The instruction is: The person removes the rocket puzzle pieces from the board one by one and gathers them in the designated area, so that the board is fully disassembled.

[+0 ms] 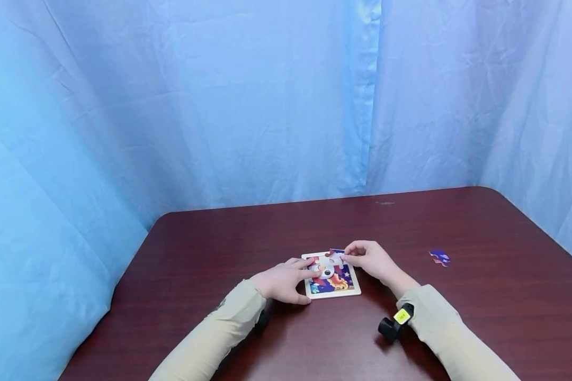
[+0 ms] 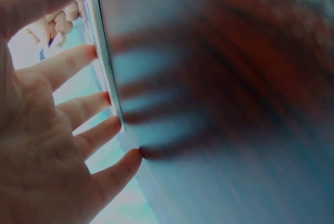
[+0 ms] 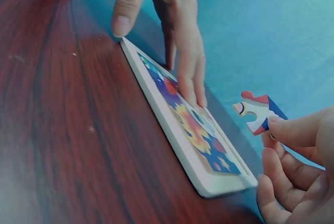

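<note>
A square jigsaw puzzle in a white-rimmed tray [image 1: 336,295] lies on the table, with a colourful picture partly filled in. My left hand [image 1: 285,280] rests on its left side, fingers spread and straight. In the right wrist view the thumb of that hand touches a tray corner, while other fingertips press on the picture. Between thumb and fingers, my right hand [image 1: 373,262] pinches a puzzle piece [image 3: 261,108], white with red and blue parts. This piece is held tilted above the tray's far right part. The left hand covers some of the picture.
On the dark red-brown table [image 1: 219,238], loose blue puzzle pieces [image 1: 439,256] lie to the right of the tray. A black wrist camera [image 1: 390,329] hangs from the right sleeve. Light blue curtains [image 1: 267,106] surround the table's back and sides.
</note>
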Demonstrator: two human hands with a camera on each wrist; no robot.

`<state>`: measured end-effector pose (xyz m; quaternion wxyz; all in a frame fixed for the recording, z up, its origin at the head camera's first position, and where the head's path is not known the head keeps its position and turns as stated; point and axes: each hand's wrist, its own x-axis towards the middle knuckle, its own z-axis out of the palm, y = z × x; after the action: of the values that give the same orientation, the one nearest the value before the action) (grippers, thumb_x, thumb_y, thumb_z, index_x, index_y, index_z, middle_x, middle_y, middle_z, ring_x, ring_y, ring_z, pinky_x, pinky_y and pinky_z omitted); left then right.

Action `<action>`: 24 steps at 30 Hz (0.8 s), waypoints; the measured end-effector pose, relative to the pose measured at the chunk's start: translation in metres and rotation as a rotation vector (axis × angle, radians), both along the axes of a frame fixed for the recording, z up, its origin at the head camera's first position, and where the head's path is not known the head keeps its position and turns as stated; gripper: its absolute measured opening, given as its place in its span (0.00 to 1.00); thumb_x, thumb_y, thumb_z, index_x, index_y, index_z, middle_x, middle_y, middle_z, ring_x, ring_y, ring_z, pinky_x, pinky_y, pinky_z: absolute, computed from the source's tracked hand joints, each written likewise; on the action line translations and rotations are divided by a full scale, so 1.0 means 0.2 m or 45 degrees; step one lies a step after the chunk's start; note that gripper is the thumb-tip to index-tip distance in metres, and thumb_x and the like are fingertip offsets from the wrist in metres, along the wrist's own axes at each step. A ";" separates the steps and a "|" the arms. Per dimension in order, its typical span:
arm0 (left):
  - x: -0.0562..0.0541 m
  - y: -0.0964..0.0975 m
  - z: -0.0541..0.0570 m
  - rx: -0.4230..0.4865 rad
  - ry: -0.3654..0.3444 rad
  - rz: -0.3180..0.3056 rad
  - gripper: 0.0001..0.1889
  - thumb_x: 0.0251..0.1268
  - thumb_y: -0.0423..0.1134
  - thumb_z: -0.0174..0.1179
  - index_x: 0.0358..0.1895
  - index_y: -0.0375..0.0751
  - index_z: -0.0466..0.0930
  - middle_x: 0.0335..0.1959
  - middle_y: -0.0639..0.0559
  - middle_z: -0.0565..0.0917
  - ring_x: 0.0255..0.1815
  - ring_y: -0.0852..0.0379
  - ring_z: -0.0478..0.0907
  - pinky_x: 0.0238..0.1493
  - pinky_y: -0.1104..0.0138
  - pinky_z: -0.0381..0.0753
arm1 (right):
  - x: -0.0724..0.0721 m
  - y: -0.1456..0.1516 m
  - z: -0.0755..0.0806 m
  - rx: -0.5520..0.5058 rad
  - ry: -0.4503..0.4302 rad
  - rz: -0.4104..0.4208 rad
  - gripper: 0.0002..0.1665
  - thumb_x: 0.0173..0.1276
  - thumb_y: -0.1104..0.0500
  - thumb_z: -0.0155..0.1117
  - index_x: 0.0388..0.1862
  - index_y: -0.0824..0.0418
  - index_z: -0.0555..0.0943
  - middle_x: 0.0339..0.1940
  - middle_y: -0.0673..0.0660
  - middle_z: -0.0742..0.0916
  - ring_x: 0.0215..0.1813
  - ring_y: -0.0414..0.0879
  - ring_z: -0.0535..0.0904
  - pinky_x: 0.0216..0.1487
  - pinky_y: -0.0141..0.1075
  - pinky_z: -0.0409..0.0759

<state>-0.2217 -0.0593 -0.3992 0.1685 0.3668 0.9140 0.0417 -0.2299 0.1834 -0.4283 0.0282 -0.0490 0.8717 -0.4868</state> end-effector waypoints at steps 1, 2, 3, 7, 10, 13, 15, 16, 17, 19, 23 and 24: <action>0.00 0.00 0.00 0.002 0.000 -0.002 0.35 0.57 0.53 0.61 0.71 0.60 0.62 0.76 0.54 0.55 0.72 0.51 0.55 0.69 0.59 0.62 | 0.00 0.01 0.00 -0.003 -0.005 -0.008 0.10 0.63 0.57 0.66 0.38 0.62 0.82 0.31 0.54 0.84 0.36 0.45 0.75 0.38 0.34 0.75; 0.00 0.00 0.00 0.004 0.001 -0.003 0.35 0.57 0.53 0.62 0.71 0.60 0.63 0.76 0.54 0.55 0.72 0.52 0.55 0.68 0.59 0.62 | 0.01 0.02 0.01 -0.012 -0.009 -0.009 0.10 0.63 0.57 0.66 0.38 0.63 0.82 0.31 0.55 0.84 0.36 0.46 0.75 0.38 0.35 0.76; 0.00 0.00 0.00 0.006 0.000 -0.003 0.35 0.57 0.52 0.62 0.71 0.60 0.63 0.76 0.54 0.55 0.72 0.52 0.56 0.68 0.60 0.62 | 0.01 0.03 0.01 -0.012 -0.009 -0.015 0.10 0.63 0.57 0.66 0.38 0.63 0.82 0.32 0.55 0.84 0.36 0.46 0.75 0.38 0.34 0.76; 0.01 -0.01 0.00 0.012 0.004 -0.002 0.35 0.58 0.52 0.62 0.71 0.60 0.63 0.76 0.54 0.55 0.72 0.52 0.55 0.69 0.60 0.61 | 0.01 0.09 0.03 0.020 0.023 -0.027 0.09 0.63 0.57 0.66 0.36 0.63 0.82 0.33 0.54 0.84 0.37 0.46 0.75 0.40 0.34 0.74; 0.01 -0.01 0.00 0.008 0.017 -0.007 0.35 0.59 0.52 0.62 0.71 0.60 0.62 0.76 0.54 0.55 0.73 0.51 0.55 0.70 0.59 0.60 | 0.02 0.14 0.05 0.048 0.066 -0.024 0.10 0.63 0.58 0.66 0.35 0.64 0.82 0.31 0.54 0.83 0.36 0.46 0.74 0.39 0.34 0.73; 0.01 -0.01 0.00 0.008 0.030 -0.016 0.35 0.60 0.52 0.62 0.71 0.60 0.62 0.76 0.53 0.55 0.73 0.50 0.54 0.70 0.59 0.59 | 0.02 0.20 0.06 0.058 0.082 -0.033 0.10 0.62 0.59 0.66 0.35 0.66 0.81 0.29 0.53 0.82 0.34 0.45 0.73 0.36 0.32 0.73; 0.01 -0.01 0.00 0.005 0.036 -0.022 0.34 0.60 0.52 0.62 0.71 0.60 0.62 0.76 0.53 0.55 0.74 0.50 0.54 0.70 0.59 0.59 | 0.03 0.25 0.07 0.066 0.091 -0.037 0.10 0.62 0.59 0.66 0.36 0.67 0.81 0.27 0.52 0.82 0.32 0.44 0.73 0.33 0.31 0.73; 0.01 -0.01 0.00 0.005 0.037 -0.022 0.34 0.60 0.52 0.62 0.71 0.60 0.62 0.76 0.53 0.55 0.74 0.50 0.54 0.70 0.59 0.59 | 0.03 0.27 0.07 0.072 0.094 -0.038 0.10 0.62 0.60 0.66 0.36 0.67 0.81 0.27 0.52 0.81 0.31 0.43 0.73 0.32 0.30 0.72; 0.01 -0.01 0.00 0.006 0.041 -0.025 0.34 0.60 0.52 0.62 0.71 0.60 0.62 0.76 0.53 0.55 0.74 0.50 0.54 0.70 0.59 0.59 | 0.03 0.30 0.07 0.078 0.096 -0.041 0.11 0.62 0.59 0.66 0.36 0.68 0.81 0.26 0.52 0.81 0.30 0.42 0.72 0.32 0.30 0.72; 0.01 0.00 0.00 0.002 0.043 -0.026 0.34 0.60 0.52 0.62 0.71 0.60 0.62 0.76 0.53 0.55 0.74 0.50 0.54 0.70 0.59 0.59 | 0.04 0.34 0.06 0.092 0.100 -0.039 0.11 0.62 0.59 0.66 0.36 0.68 0.81 0.25 0.52 0.81 0.29 0.41 0.72 0.30 0.30 0.71; 0.01 0.00 0.00 0.000 0.042 -0.021 0.34 0.60 0.53 0.62 0.71 0.60 0.62 0.76 0.53 0.55 0.74 0.50 0.54 0.70 0.59 0.59 | 0.06 0.43 0.04 0.140 0.107 -0.034 0.12 0.62 0.58 0.67 0.35 0.67 0.81 0.25 0.52 0.81 0.27 0.39 0.71 0.29 0.30 0.70; 0.01 0.00 0.00 0.000 0.037 -0.017 0.34 0.60 0.53 0.62 0.71 0.61 0.62 0.76 0.53 0.55 0.74 0.50 0.54 0.70 0.59 0.59 | 0.07 0.44 0.04 0.157 0.108 -0.037 0.11 0.62 0.58 0.67 0.35 0.66 0.81 0.25 0.52 0.80 0.27 0.39 0.71 0.29 0.30 0.70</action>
<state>-0.2195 -0.0590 -0.3999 0.1554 0.3734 0.9139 0.0351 -0.2157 0.2723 -0.4200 -0.0127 -0.0552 0.9010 -0.4302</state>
